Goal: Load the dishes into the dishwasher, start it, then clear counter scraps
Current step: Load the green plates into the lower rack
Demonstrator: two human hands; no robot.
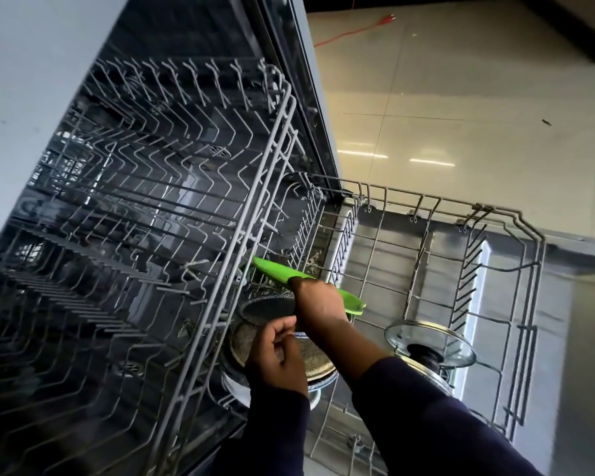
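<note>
I am mid-load: my right hand (318, 304) grips a green plate (279, 269), its fingers clamped on it over the lower rack (516, 214), while my left hand (277, 355) seems to pinch the rim of a speckled pan (316, 359) in that rack. A glass lid (430, 341) already sits there. The upper rack (172, 187) holds nothing, and starting the dishwasher and clearing scraps remain.
</note>
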